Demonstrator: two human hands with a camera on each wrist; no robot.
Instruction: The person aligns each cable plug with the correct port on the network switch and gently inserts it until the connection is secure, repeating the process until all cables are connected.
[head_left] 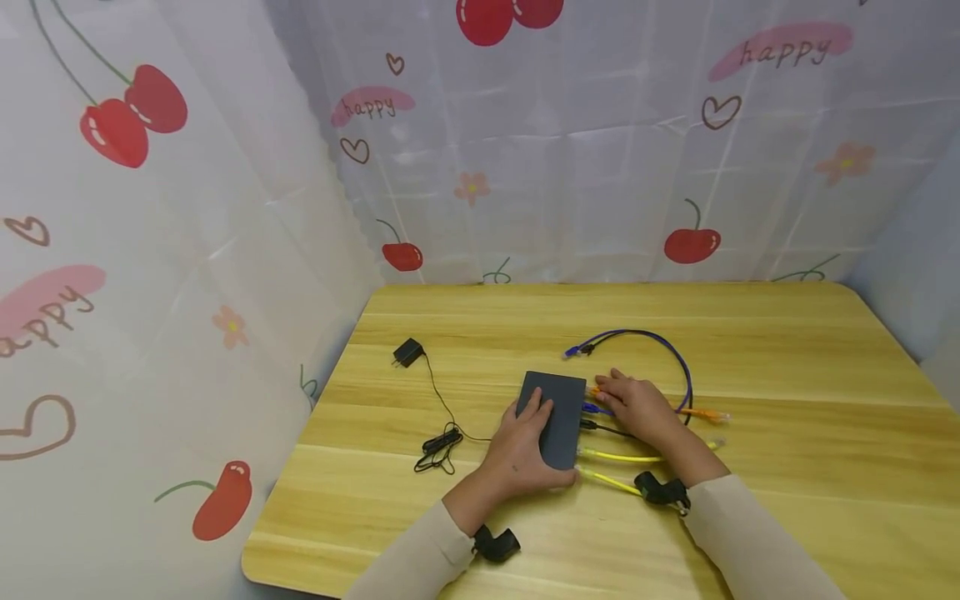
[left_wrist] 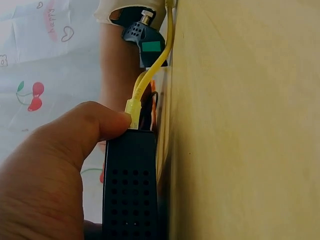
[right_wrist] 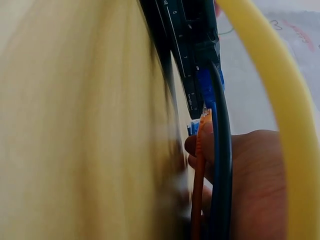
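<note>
A dark flat network switch [head_left: 563,423] lies on the wooden table, its numbered port side facing right. Across its top spread the fingers of my left hand [head_left: 525,446], holding it, with the thumb at the near corner beside a yellow plug [left_wrist: 132,111]. My right hand [head_left: 641,408] pinches the plug of an orange network cable [right_wrist: 201,145] between thumb and finger, right at the last port of the row. Blue [right_wrist: 206,86] and black [right_wrist: 222,150] cables sit in neighbouring ports. Two yellow cables [head_left: 618,457] run from the near ports under my right forearm.
A black power adapter [head_left: 408,352] lies at the back left, its thin cord bundled [head_left: 438,446] left of the switch. Behind the switch lie loose blue and black cable ends [head_left: 579,350]. Another orange end [head_left: 708,414] points right. A printed curtain [head_left: 570,167] hangs behind the table.
</note>
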